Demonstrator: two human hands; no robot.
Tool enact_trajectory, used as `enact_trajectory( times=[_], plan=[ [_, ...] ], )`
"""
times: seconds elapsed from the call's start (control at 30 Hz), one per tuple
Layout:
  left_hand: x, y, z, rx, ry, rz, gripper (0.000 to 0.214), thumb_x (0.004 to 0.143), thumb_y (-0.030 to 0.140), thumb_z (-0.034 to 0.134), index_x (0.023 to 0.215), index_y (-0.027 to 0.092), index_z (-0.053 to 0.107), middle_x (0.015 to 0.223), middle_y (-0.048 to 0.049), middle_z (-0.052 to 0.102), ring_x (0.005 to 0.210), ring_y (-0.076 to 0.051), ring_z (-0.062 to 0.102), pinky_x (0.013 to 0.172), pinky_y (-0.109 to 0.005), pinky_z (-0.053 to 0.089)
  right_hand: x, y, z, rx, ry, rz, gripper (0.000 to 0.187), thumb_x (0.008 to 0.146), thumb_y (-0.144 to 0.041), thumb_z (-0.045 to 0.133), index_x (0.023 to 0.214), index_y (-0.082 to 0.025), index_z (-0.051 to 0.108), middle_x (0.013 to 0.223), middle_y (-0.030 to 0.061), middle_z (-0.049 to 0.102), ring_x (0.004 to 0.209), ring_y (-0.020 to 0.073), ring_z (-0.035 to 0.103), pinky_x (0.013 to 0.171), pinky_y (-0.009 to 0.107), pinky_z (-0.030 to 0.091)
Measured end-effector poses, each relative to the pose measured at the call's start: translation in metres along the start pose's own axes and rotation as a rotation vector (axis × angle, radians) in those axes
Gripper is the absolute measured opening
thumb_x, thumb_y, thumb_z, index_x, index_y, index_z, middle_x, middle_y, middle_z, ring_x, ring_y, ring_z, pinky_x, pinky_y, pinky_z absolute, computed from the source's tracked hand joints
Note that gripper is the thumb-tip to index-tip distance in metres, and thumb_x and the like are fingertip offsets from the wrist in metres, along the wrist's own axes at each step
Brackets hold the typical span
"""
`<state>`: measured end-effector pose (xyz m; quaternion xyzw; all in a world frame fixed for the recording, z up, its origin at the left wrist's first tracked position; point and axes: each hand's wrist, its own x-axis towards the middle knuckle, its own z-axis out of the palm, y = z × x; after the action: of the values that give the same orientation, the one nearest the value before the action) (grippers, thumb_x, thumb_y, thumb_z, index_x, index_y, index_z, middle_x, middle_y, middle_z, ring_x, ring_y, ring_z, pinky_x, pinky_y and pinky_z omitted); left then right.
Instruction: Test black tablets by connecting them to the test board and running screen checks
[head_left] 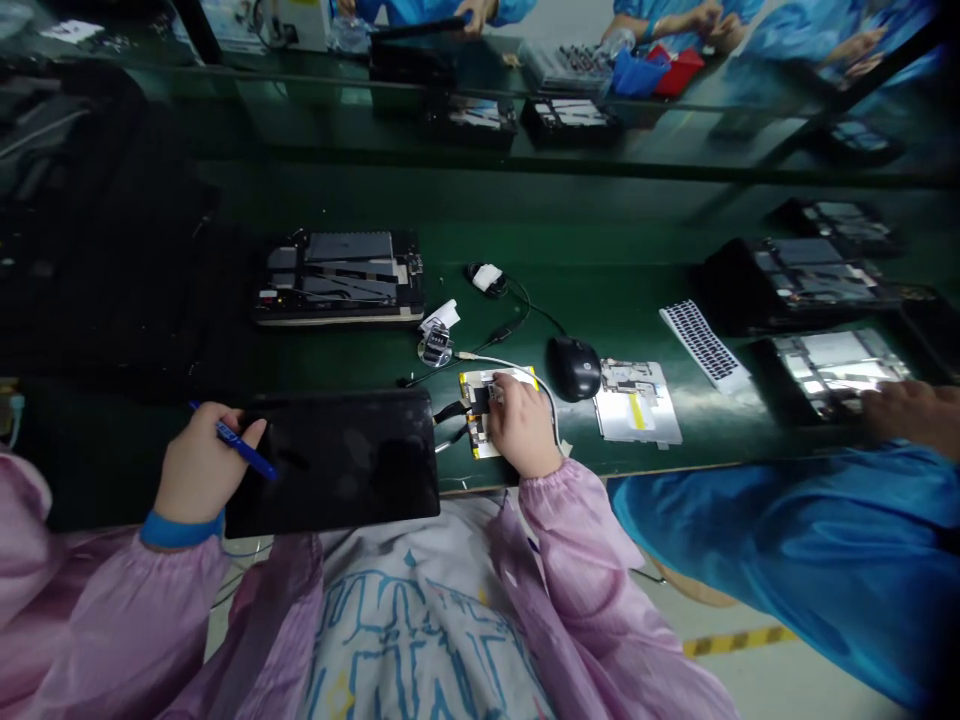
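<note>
My left hand [201,462], with a blue band at the wrist, is closed around a blue pen [246,450]. It rests at the left edge of a black tablet screen [345,460], which lies face up and juts over the table's front edge. Short flat cables run from the screen's right side to a flat board with yellow tape edges [484,443]. Over this board bends my right hand [521,425], fingers curled down on its dark middle part. What those fingertips grip, if anything, is hidden. A white cable [517,364] passes just behind the hand.
A black mouse [574,368], a silver plate with circuitry [639,402] and a label sheet [705,345] lie to the right. Behind are a counter [436,345] and stacked tablet bodies [341,280]. A co-worker's hand [911,412] reaches in at right. A glass shelf spans the back.
</note>
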<state>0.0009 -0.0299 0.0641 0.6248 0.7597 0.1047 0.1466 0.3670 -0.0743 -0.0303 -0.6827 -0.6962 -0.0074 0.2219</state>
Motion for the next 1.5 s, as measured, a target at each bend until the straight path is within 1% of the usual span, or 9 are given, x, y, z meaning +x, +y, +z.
enact_trajectory(
  times=[0.23,0.4,0.57,0.63,0.8,0.97,1.17,1.37,1.5],
  plan=[
    [0.017,-0.017,0.015,-0.292,0.168,0.192,0.02,0.075,0.032,0.062,0.079,0.022,0.045,0.104,-0.0065,0.069,0.088,-0.023,0.066,0.079,-0.035,0.051,-0.002,0.001,-0.004,0.059,-0.002,-0.019,0.038,0.091,-0.026,0.04,0.123,-0.009,0.05,0.109,0.0182,0.064,0.101,0.0299,0.057,0.087,0.046,0.046],
    [0.023,-0.03,0.031,-0.431,0.219,0.245,0.019,0.077,0.031,0.062,0.078,0.022,0.044,0.091,-0.0057,0.072,0.083,-0.021,0.067,0.078,-0.035,0.052,-0.03,-0.052,-0.022,0.224,0.113,-0.162,0.054,0.094,-0.042,0.039,0.14,-0.014,0.034,0.136,0.0195,0.049,0.132,0.0333,0.04,0.103,0.055,0.037],
    [0.024,-0.039,0.042,-0.55,0.299,0.283,0.02,0.08,0.031,0.06,0.078,0.022,0.042,0.085,-0.0048,0.073,0.078,-0.019,0.069,0.074,-0.032,0.052,-0.053,-0.122,-0.033,0.241,-0.261,-0.566,0.045,0.086,-0.051,0.057,0.123,-0.026,0.055,0.144,0.0084,0.047,0.14,0.0342,0.029,0.114,0.061,0.015],
    [0.024,-0.041,0.044,-0.585,0.297,0.303,0.019,0.081,0.03,0.06,0.078,0.022,0.043,0.081,-0.0038,0.072,0.077,-0.018,0.069,0.073,-0.031,0.051,-0.049,-0.13,-0.031,0.201,-0.329,-0.535,0.048,0.083,-0.056,0.058,0.12,-0.025,0.059,0.148,0.0084,0.044,0.142,0.0378,0.025,0.112,0.067,0.009],
    [0.025,-0.046,0.048,-0.642,0.281,0.353,0.017,0.083,0.029,0.06,0.077,0.021,0.046,0.081,-0.0033,0.072,0.073,-0.017,0.068,0.069,-0.029,0.051,-0.032,-0.129,-0.029,0.063,-0.196,-0.255,0.082,0.079,-0.068,0.054,0.134,-0.008,0.046,0.151,0.0237,0.033,0.143,0.0456,0.016,0.107,0.073,0.015],
    [0.024,-0.049,0.053,-0.703,0.282,0.374,0.019,0.084,0.029,0.06,0.077,0.021,0.045,0.081,-0.0028,0.071,0.074,-0.016,0.068,0.069,-0.028,0.051,-0.044,-0.146,-0.029,0.172,-0.343,-0.549,0.058,0.081,-0.046,0.065,0.132,-0.022,0.051,0.149,0.0148,0.039,0.143,0.0399,0.02,0.11,0.07,0.014],
    [0.022,-0.049,0.056,-0.723,0.276,0.374,0.021,0.084,0.03,0.061,0.075,0.021,0.044,0.077,-0.0027,0.07,0.072,-0.016,0.067,0.068,-0.029,0.05,-0.048,-0.159,-0.022,0.184,-0.376,-0.604,0.037,0.08,-0.031,0.068,0.116,-0.026,0.062,0.146,0.0103,0.045,0.142,0.0383,0.023,0.11,0.071,0.013],
    [0.021,-0.05,0.056,-0.748,0.275,0.38,0.022,0.086,0.032,0.06,0.075,0.021,0.044,0.077,-0.0032,0.07,0.074,-0.017,0.068,0.069,-0.029,0.051,-0.037,-0.161,-0.02,0.087,-0.356,-0.406,0.103,0.069,-0.062,0.069,0.145,-0.005,0.03,0.151,0.0248,0.031,0.144,0.0442,0.013,0.108,0.074,0.011],
    [0.018,-0.051,0.058,-0.766,0.312,0.333,0.022,0.088,0.035,0.057,0.076,0.021,0.046,0.08,-0.0038,0.072,0.074,-0.016,0.069,0.068,-0.028,0.051,-0.039,-0.169,-0.019,0.123,-0.43,-0.582,0.081,0.077,-0.048,0.068,0.144,-0.016,0.036,0.151,0.018,0.035,0.145,0.0408,0.012,0.109,0.072,0.015]
  ],
)
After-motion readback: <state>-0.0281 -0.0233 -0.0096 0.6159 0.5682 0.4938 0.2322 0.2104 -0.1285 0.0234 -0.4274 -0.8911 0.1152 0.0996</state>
